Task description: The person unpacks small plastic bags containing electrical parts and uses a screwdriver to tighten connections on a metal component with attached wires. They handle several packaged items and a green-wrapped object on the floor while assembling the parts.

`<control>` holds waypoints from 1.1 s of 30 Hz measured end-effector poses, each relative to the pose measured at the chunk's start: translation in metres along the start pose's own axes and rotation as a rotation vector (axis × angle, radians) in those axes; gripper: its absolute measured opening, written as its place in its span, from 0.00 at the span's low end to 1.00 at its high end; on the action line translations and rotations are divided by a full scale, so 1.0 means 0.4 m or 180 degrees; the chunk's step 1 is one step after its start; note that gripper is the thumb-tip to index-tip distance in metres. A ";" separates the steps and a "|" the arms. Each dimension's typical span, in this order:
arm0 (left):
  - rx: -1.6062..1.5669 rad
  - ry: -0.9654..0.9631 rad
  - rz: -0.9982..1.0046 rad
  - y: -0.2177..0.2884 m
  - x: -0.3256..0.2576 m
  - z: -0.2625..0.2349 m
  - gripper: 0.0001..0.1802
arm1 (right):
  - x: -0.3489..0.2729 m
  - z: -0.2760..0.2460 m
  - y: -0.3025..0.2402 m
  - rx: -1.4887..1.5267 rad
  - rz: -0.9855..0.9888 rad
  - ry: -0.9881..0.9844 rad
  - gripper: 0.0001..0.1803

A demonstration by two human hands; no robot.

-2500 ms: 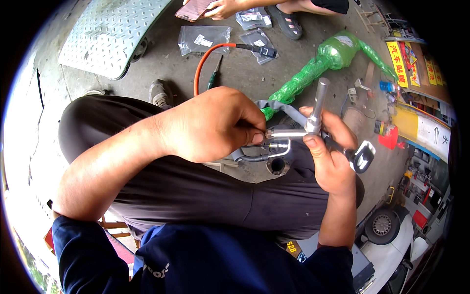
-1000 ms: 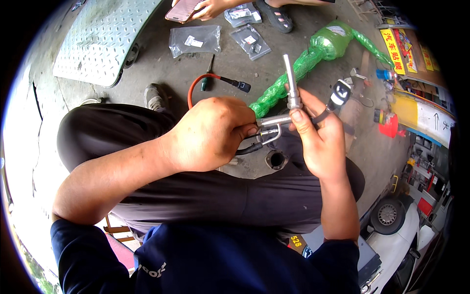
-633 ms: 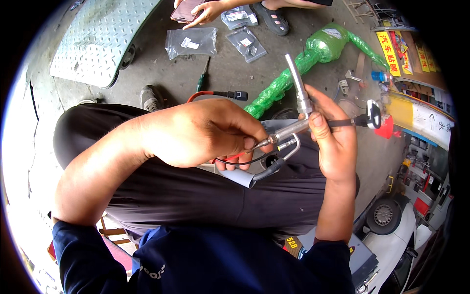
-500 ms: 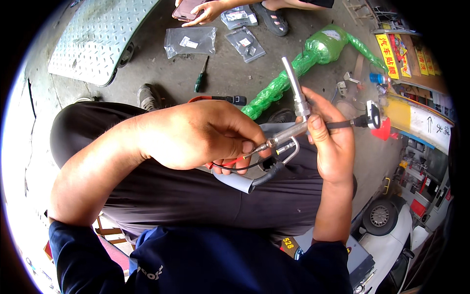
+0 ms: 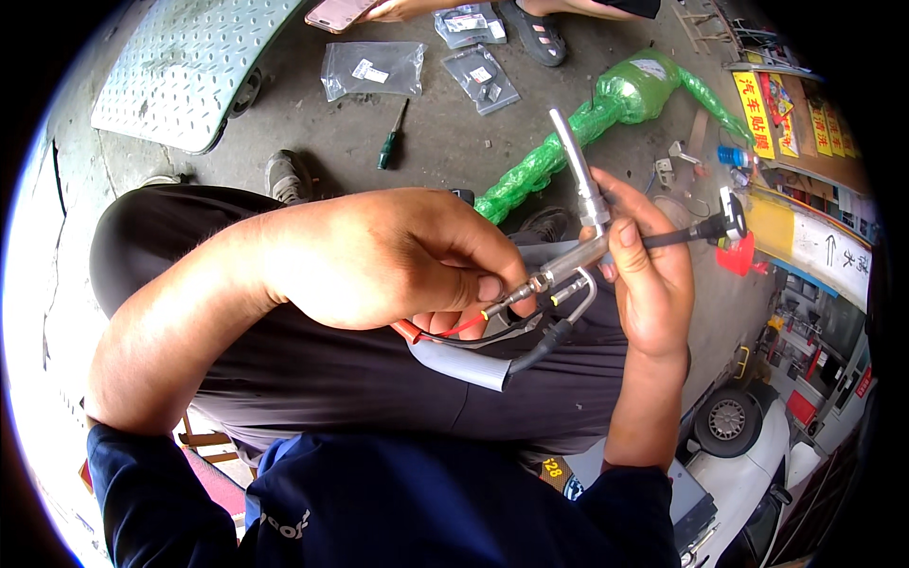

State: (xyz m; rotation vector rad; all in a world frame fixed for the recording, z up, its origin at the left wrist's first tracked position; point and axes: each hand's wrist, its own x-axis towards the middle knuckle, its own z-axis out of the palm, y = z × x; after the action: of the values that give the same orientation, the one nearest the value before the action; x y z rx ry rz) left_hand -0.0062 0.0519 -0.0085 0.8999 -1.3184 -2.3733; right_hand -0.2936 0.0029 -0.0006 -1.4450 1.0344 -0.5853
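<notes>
My right hand [image 5: 653, 279] grips a silver metal pipe assembly [image 5: 579, 252], thumb on its near side. A straight metal tube [image 5: 571, 151] rises from it, and a black hose with a plug-like end [image 5: 731, 214] sticks out past the fingers to the right. My left hand [image 5: 407, 260] pinches the assembly's thin left end, where a red and a black wire [image 5: 469, 327] come off. Below, a small bent pipe [image 5: 589, 293] runs into a black rubber hose [image 5: 554, 341] with a grey sleeve [image 5: 464, 367]. The left fingertips are partly hidden.
Green-wrapped long part [image 5: 615, 95] lies on the floor ahead, near a screwdriver [image 5: 390, 137] and clear plastic bags [image 5: 374, 71]. Another person's hand holds a phone [image 5: 338, 11] at the top. A tread-plate platform [image 5: 189, 66] stands far left; a white car [image 5: 757, 464] is at right.
Both hands and the pipe assembly have shifted slightly right. The grey sleeve has swung lower. The other person's phone has moved left and up.
</notes>
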 end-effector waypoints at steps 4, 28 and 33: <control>-0.0086 -0.0078 0.0165 -0.020 0.006 -0.002 0.15 | -0.004 -0.008 -0.001 -0.0003 -0.0061 -0.0014 0.26; -0.0813 -0.0350 0.0352 -0.092 0.079 0.027 0.10 | -0.014 0.032 -0.008 -0.0198 -0.0443 -0.0220 0.25; -0.0843 -0.0439 0.0302 -0.045 0.056 0.017 0.18 | -0.015 0.014 -0.015 -0.0144 -0.0447 -0.0178 0.25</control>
State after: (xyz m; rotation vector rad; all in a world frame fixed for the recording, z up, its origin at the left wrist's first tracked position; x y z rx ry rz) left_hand -0.0268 0.0547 -0.0295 0.5946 -1.0326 -2.4955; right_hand -0.2905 0.0103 0.0054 -1.5741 0.9126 -0.6220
